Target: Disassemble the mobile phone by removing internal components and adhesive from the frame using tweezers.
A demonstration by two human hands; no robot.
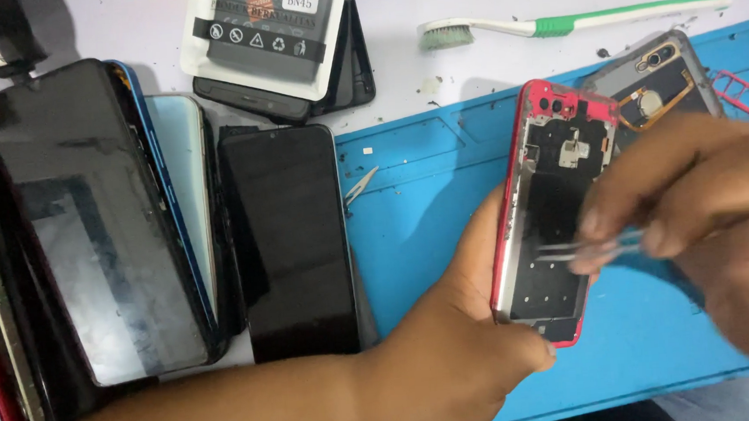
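Glossy glass phone screen [293, 242]; matt blue rubbery mat [426, 198]; metal tweezers [583, 247].

Up at the top of my bench lies a battery package [267, 29], a white pouch with a dark grey front, a black strip of small white symbols and a small white label [299, 0] at its corner. It rests on a dark phone [344, 85]. To my left lie dark glass screens: one black phone screen [293, 242], one large cracked screen [94, 226], and a pale blue-edged one [186, 175] between them.
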